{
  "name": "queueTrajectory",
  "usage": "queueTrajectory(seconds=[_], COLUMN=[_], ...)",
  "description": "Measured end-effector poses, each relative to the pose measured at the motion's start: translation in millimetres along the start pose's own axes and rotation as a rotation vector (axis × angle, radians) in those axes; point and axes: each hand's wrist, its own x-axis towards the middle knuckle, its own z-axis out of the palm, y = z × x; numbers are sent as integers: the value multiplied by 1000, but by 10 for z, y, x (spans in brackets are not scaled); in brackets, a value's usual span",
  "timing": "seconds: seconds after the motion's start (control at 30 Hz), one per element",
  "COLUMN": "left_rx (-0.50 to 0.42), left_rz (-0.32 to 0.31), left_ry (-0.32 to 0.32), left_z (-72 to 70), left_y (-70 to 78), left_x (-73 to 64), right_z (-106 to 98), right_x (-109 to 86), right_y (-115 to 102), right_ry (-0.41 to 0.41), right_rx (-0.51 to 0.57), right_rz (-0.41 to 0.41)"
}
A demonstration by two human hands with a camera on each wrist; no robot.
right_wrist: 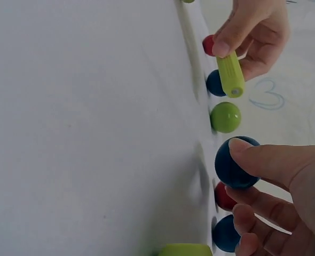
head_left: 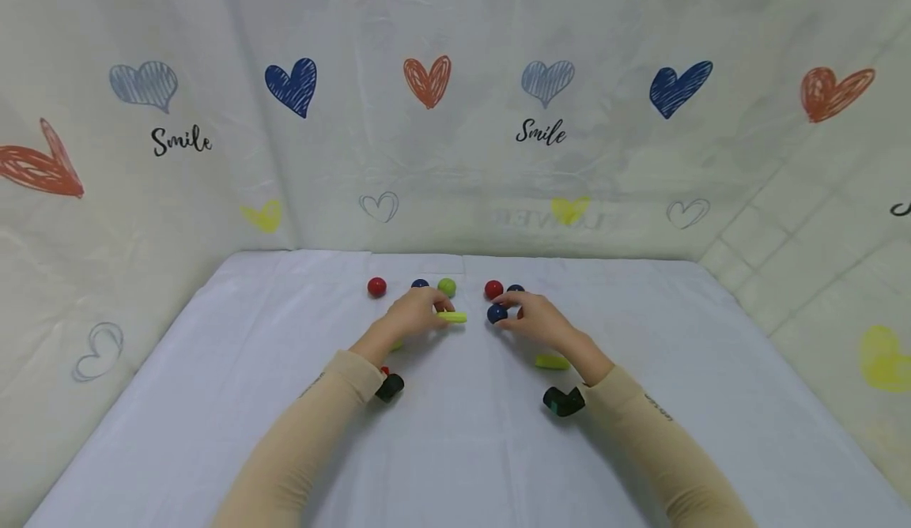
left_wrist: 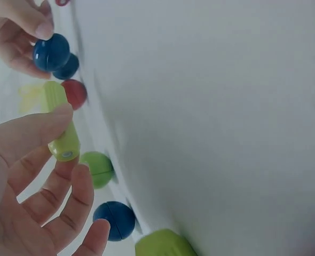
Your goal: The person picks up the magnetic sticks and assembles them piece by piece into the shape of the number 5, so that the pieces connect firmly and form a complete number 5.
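Note:
My left hand [head_left: 420, 312] pinches a short ribbed yellow-green handle [left_wrist: 63, 122] between thumb and fingers, its remaining fingers loosely bent below. A small metal dot shows at the handle's end. My right hand [head_left: 537, 318] pinches a dark blue ball [right_wrist: 237, 162] between thumb and fingertips. The handle points toward the ball across a gap in the head view. Close behind the right hand are a red ball [right_wrist: 225, 196] and a second blue ball [right_wrist: 226, 233]. A green ball [left_wrist: 97, 169] and another blue ball [left_wrist: 115, 220] sit beyond my left hand.
On the white-covered table [head_left: 455, 449] a red ball [head_left: 377, 287] lies at the back left. Another yellow-green piece [head_left: 552, 362] lies below my right hand. Dark pieces [head_left: 390, 387] show near both cuffs. Behind the table hangs a white cloth [head_left: 477, 156] printed with hearts.

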Motion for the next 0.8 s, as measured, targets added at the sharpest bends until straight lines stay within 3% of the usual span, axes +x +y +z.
queueTrajectory(seconds=[0.17,0.53,0.8], left_rx=[9,-72,-18], left_rz=[-12,-65,-57], left_ry=[-12,-6,6], left_z=[33,121,164], left_y=[42,42,85], left_x=[73,188,286], right_z=[16,37,56], right_x=[12,55,83], right_y=[-3,2,1], right_ry=[2,-1,12], right_rx=[-30,-30,-23], right_rz=[-1,12,0])
